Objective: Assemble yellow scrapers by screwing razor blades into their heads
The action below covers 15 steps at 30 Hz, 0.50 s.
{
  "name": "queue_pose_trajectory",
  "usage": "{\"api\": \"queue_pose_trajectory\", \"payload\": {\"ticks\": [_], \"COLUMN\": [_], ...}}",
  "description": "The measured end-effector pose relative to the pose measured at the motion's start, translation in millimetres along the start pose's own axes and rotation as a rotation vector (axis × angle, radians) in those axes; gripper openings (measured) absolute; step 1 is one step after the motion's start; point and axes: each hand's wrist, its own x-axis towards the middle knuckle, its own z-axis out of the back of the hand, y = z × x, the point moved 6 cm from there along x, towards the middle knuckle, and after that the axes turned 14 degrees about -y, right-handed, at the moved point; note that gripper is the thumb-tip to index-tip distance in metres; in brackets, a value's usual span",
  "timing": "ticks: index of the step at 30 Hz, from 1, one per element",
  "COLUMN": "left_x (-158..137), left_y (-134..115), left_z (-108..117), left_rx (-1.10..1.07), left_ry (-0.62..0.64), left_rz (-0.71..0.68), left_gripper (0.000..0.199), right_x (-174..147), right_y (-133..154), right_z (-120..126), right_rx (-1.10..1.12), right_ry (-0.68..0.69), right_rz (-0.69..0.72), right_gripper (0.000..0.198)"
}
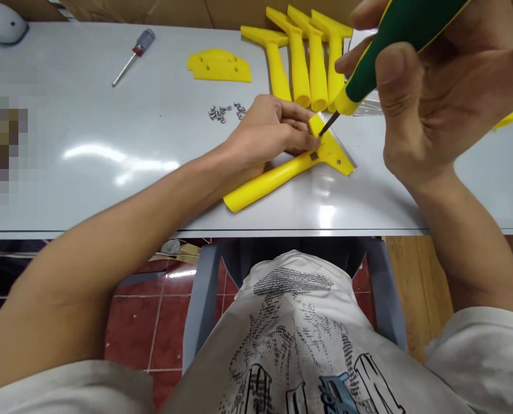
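Observation:
A yellow scraper point(273, 179) with a metal blade along its head lies on the white table near the front edge. My left hand point(271, 129) is closed on the scraper's head, its thumb close to a screw hole. In my right hand point(432, 109) is a green and yellow screwdriver point(368, 66), slanting down to the left. Its tip meets the upper screw spot on the scraper head, beside my left thumb. A second screw point(338, 162) shows at the other end of the head. Whether a screw sits under the tip cannot be made out.
Several small screws point(217, 114) lie loose beyond my left wrist. Behind them is a yellow plate with holes point(219, 65). Several yellow scraper handles point(299, 63) stand in a row at the back. A clear-handled screwdriver point(135, 54) rests at the back left.

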Motion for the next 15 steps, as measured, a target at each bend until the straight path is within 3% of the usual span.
{"api": "queue_pose_trajectory", "payload": {"ticks": [2, 4, 6, 9, 12, 15], "left_x": [-0.5, -0.9, -1.1, -1.1, -0.8, -1.4], "left_y": [-1.3, -3.0, -4.5, -5.3, -5.4, -6.3], "left_z": [-0.6, -0.7, -1.1, -2.8, -3.5, -3.5], "left_rx": [-0.005, -0.010, -0.013, -0.028, -0.026, -0.015], "left_ry": [-0.006, -0.018, -0.032, -0.040, -0.045, -0.034], "left_rz": [0.014, 0.022, 0.027, 0.046, 0.047, 0.028], "left_gripper": [0.032, 0.031, 0.029, 0.029, 0.030, 0.030], "right_x": [-1.8, -5.4, -1.9, 2.4, 3.2, 8.2], "right_y": [13.1, 15.1, 9.5, 8.7, 18.1, 9.8], "right_z": [-0.5, 0.8, -4.5, -4.1, -8.1, -13.1], "right_rx": [0.251, 0.338, 0.181, 0.004, -0.005, -0.054], "right_ry": [-0.096, -0.126, -0.015, 0.122, 0.232, 0.192], "right_rz": [0.375, 0.567, 0.488, 0.320, 0.326, 0.205], "right_gripper": [0.043, 0.040, 0.042, 0.064, 0.065, 0.082]}}
